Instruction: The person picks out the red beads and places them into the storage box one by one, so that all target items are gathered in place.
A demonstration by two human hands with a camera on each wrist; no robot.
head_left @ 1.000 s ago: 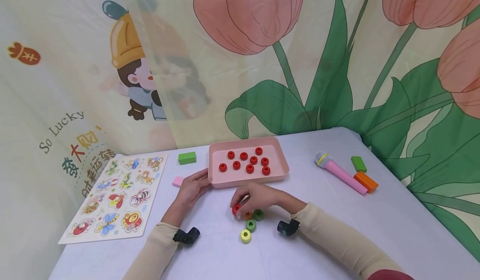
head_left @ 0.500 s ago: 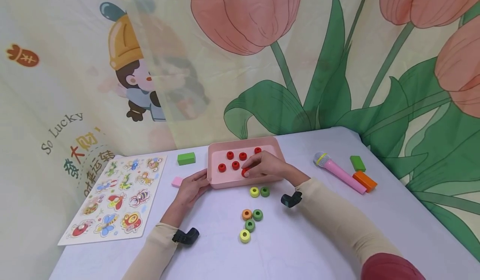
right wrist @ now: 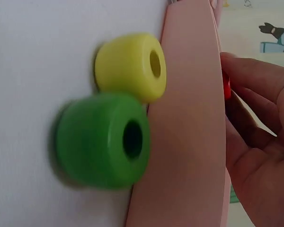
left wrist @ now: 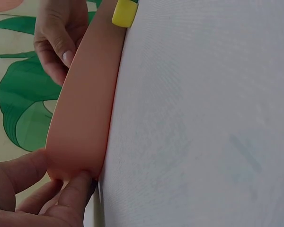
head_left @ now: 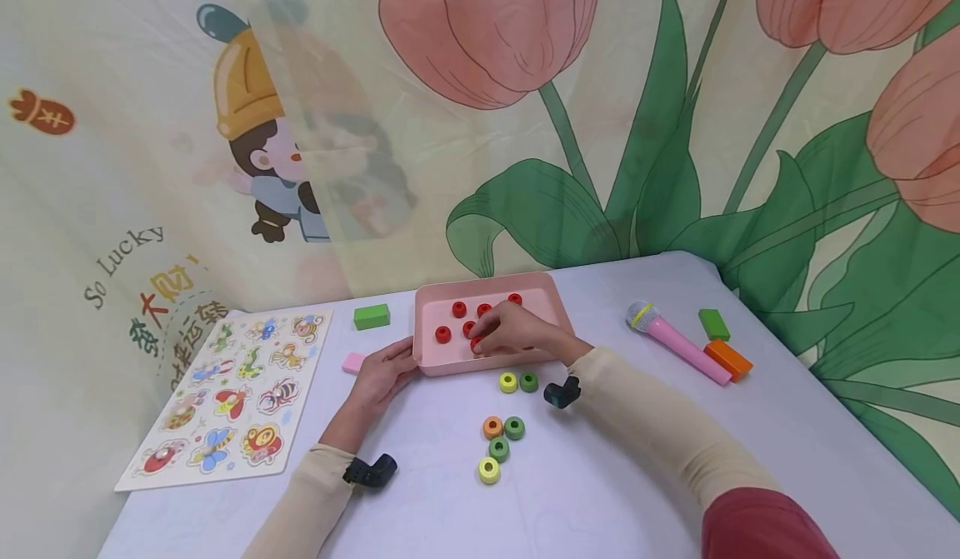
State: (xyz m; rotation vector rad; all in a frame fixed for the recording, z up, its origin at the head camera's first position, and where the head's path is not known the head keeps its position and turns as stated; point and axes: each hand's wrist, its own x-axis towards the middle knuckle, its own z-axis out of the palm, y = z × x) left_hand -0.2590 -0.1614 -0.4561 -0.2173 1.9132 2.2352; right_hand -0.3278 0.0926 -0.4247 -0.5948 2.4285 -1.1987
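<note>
The pink tray (head_left: 450, 368) stands at the back of the table with several red beads (head_left: 443, 335) in it. My left hand (head_left: 385, 371) grips its near left corner, thumb at the rim and fingers low on the wall in the left wrist view. Reaching over the front wall, my right hand (head_left: 517, 328) pinches a red bead (right wrist: 226, 85) inside the tray. The palm covers part of the tray floor. Just in front of the tray lie a yellow bead (right wrist: 132, 66) and a green bead (right wrist: 104, 142), side by side.
Closer to me sit an orange bead (head_left: 492, 427), two green beads (head_left: 514, 427) and a pale yellow bead (head_left: 488, 470). A bug picture board (head_left: 225, 401) lies left. Green block (head_left: 372, 317), pink block (head_left: 353, 363), toy microphone (head_left: 678, 341) and orange block (head_left: 728, 361) lie around.
My right hand has carried a red bead from the table beads up into the tray, then slid slightly left inside it. The left hand has stayed at the tray's corner.
</note>
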